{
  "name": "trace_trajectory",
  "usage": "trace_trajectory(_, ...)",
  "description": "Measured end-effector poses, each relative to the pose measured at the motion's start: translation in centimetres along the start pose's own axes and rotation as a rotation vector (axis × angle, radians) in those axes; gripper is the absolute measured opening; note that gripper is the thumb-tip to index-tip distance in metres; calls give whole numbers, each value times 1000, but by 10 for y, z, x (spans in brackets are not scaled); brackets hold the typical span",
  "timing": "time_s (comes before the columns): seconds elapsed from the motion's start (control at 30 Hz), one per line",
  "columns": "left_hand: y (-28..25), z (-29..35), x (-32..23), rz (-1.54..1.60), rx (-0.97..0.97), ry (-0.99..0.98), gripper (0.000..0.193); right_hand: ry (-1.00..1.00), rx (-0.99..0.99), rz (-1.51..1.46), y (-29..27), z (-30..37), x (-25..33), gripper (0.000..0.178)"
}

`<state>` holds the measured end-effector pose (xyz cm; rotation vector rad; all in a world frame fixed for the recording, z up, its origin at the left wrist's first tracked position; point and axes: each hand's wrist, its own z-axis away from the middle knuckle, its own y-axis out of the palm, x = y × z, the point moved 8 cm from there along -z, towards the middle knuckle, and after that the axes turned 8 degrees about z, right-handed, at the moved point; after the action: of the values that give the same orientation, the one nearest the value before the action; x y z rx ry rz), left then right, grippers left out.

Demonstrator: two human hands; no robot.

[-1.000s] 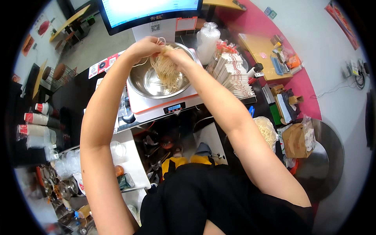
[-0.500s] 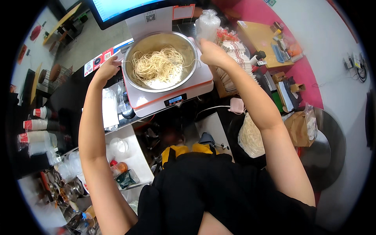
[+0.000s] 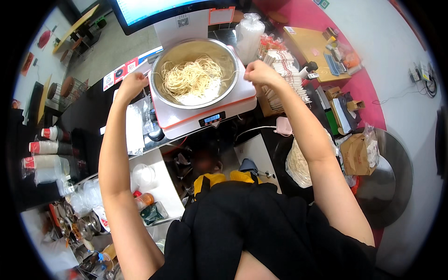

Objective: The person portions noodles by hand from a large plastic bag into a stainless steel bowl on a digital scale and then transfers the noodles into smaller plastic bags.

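Note:
A steel bowl [image 3: 164, 95] stands on a white and orange scale [image 3: 186, 116]. Pale, thin noodles [image 3: 193, 77] lie tangled in it, with white powder [image 3: 198, 97] at the near side. My left hand [image 3: 134, 84] is closed at the left of the bowl, its fingertips close to the rim. To the right of the rim my right hand [image 3: 261, 73] is closed, with its knuckles toward me. A thin strand or wire shows at the rim beside each hand. Whatever the fingers hold, if anything, is too small or hidden to make out.
A monitor [image 3: 161, 11] rises behind the scale. Paper-wrapped packets [image 3: 284, 67] and a bag of clear lids or cups [image 3: 249, 32] stand at the right. Stacked cups [image 3: 44, 148] lie far left. An open drawer [image 3: 161, 186] sits below the counter, and a bag of noodles [image 3: 298, 161] lies near my right forearm.
My right hand has drawn back toward me and slightly right, and its fingers have curled. My left hand's fingers have also closed, near the rim. The bowl stays on the scale.

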<state>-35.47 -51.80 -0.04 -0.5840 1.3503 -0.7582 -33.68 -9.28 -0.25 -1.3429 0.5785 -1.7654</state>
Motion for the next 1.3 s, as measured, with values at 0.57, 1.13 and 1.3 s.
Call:
trace_trajectory(0.57,22,162,-203,277,-36,667,18,78,-277,595,-136,284,-56,14)
trace_trajectory(1.13,162,222,-232,379,341,513,21,283,-491,483,-52,351,-214,14)
trace_trajectory(1.3,180,229,-249,369,411,499,21,146,-736,423,-102,386,-169,10)
